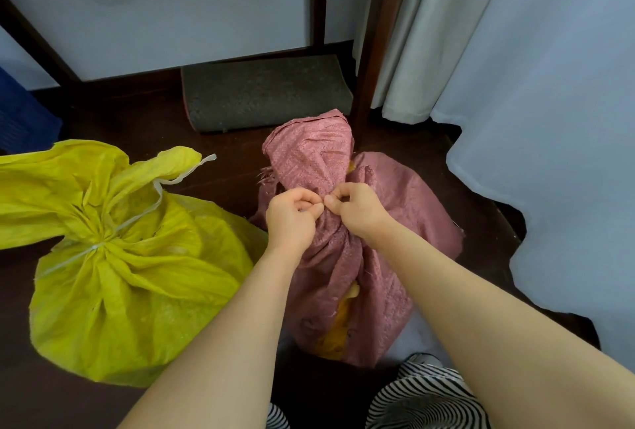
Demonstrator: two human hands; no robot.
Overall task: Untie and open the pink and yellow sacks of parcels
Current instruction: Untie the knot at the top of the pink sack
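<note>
Leftmost, against the pink sack as landmark, a blue crate (20, 119) sits far to its left at the frame edge, on the dark wooden floor (137, 112). Nearer the pink sack, still on its left and just beside it, lies the yellow sack (137, 277), bulging and closed, its neck gathered and bound by a white string (113, 226) whose loose end trails up toward the flared yellow top. Behind the pink sack, a grey mat (264, 92) lies on the floor below a white panel framed in dark wood.

The pink sack (364, 257) stands upright in the middle, its neck cinched and its open top fanned above the tie. Something yellow shows through a gap low on its front. The left hand (292, 215) is at the neck from the sack's left, its grip closed in a pinch with curled fingers at the tie; the right hand (357, 208) meets it from the right, thumb and fingers likewise pinched on the tie. The tie itself is too small to make out.

Right of the pink sack hang white curtains (532, 85). Below it, striped fabric (426, 397) covers the person's legs.
</note>
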